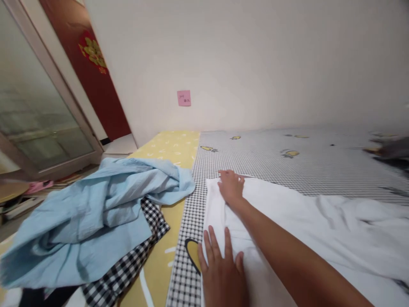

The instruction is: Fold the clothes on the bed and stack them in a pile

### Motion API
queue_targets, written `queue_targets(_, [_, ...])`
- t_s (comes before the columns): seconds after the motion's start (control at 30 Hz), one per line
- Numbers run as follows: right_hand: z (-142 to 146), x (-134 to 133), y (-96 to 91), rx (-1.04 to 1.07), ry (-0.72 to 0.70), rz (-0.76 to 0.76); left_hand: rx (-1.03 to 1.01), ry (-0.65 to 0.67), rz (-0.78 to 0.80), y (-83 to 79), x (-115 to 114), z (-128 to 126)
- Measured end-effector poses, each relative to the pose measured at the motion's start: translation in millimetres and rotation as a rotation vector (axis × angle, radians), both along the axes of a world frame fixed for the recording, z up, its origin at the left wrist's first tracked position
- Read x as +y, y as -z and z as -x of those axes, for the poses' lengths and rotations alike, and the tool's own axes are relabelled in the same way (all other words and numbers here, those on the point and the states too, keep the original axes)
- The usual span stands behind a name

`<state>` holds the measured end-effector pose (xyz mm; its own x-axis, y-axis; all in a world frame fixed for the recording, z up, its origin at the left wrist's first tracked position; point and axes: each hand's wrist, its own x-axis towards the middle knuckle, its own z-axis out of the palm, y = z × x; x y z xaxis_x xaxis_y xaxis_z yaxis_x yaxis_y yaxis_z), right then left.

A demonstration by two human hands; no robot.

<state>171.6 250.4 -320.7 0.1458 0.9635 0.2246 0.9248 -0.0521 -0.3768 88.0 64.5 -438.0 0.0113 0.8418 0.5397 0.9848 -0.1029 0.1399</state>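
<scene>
A white garment (306,221) lies spread on a bed with a grey checked sheet (287,166). My left hand (220,268) lies flat on the garment's near left edge, fingers stretched out. My right hand (230,186) reaches across to the garment's far left corner and presses down on it, fingers curled at the edge; whether they pinch the cloth I cannot make out.
A crumpled light blue shirt (96,213) lies to the left over a black-and-white checked cloth (134,260) on a yellow sheet (172,149). A pink note (184,98) sticks on the white wall. A glass sliding door (35,106) stands at far left. Dark blurred items (393,149) sit at right.
</scene>
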Motion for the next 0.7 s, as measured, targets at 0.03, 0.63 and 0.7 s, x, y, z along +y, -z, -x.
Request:
queue_targets(0.03, [-1, -16, -2.9, -0.038, -0.06, -0.029, 0.007, -0.006, 0.029, -3.4, 1, 1])
queue_targets(0.63, [-331, -259, -14.8, 0.004, 0.476, 0.009, 0.171, -0.019, 0.178, -22.6, 17, 12])
queue_targets(0.7, [-364, -271, -16.4, 0.038, 0.56, 0.03, 0.208, -0.044, 0.209, -23.6, 19, 13])
